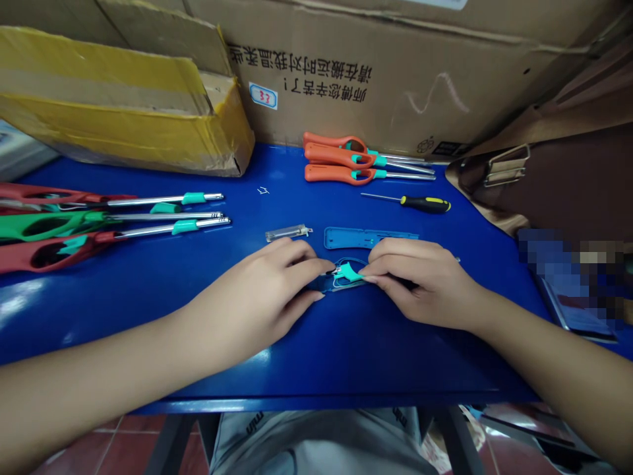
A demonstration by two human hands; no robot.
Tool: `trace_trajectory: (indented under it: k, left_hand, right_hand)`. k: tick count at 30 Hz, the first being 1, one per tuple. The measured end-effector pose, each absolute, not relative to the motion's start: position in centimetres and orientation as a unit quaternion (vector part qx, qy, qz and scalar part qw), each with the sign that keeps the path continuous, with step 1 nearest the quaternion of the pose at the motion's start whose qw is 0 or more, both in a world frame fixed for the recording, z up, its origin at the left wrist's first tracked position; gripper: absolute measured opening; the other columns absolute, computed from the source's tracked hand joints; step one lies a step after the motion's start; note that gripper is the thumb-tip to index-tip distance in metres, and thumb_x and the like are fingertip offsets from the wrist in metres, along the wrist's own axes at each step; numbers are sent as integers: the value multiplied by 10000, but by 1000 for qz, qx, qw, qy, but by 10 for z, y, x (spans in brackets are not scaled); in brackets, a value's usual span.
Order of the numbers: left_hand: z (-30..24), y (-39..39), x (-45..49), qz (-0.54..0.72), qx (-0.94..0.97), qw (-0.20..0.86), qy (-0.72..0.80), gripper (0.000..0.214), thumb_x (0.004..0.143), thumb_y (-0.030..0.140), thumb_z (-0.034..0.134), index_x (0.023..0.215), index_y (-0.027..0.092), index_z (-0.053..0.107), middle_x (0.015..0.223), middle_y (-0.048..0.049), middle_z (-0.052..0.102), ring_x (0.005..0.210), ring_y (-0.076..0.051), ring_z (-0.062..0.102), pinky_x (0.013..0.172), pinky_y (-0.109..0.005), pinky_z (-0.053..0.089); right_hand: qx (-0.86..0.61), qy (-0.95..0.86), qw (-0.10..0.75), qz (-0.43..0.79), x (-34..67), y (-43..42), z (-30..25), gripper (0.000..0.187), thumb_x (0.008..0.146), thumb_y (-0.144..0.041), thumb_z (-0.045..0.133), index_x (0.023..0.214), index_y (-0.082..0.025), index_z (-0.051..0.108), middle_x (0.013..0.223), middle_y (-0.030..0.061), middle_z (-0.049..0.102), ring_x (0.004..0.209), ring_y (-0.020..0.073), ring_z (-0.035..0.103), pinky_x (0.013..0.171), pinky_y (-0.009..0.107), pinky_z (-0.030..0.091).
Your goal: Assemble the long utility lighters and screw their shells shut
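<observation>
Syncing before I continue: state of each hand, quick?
Left hand: fingers at the blue casing; whether gripping, cannot tell.
Right hand: closed, pinching the teal piece.

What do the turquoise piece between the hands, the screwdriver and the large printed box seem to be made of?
Turquoise piece: probably plastic, evenly coloured and smooth-looking.
Screwdriver: the thin grey shaft is likely metal; the black-and-yellow handle could be plastic or rubber, I can't tell which.
Large printed box: looks like cardboard, matt brown with fold lines.
</observation>
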State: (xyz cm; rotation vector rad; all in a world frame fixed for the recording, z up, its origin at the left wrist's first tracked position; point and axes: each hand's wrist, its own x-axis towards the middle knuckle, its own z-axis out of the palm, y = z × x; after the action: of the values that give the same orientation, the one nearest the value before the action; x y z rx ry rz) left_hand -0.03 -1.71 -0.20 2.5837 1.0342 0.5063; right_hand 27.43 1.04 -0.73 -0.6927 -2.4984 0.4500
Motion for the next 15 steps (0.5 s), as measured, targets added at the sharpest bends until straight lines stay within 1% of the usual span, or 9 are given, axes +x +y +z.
trace_trajectory:
  k: [6,10,15]
  left_hand:
    - [-2,-14,-1,180,889,212,365,320,1005,203,612,1321,179,651,1131,-81,626,1088,-249,628,977,-421,540]
    - [-2,-13,0,178,882,226,372,326,1000,204,607,1323,179,647,1107,-80,610,1085,-255,611,983,-436,524]
    - [-2,-13,0,186,879,230,375,314,998,212,611,1308,181,656,1088,-74,603,1073,-258,604,956,-436,522]
  right_hand:
    - [-248,-930,230,145,276,12,-9,121,989,-107,598,956,-152,705,930,60,702,856,163,658,760,302,504]
    - [-256,-929,224,148,275,12,-9,106,990,-132,611,957,-159,708,932,55,695,842,159,652,744,298,496]
    - [-254,-926,236,147,274,11,-8,122,989,-108,589,951,-160,693,923,54,692,805,150,647,706,288,488]
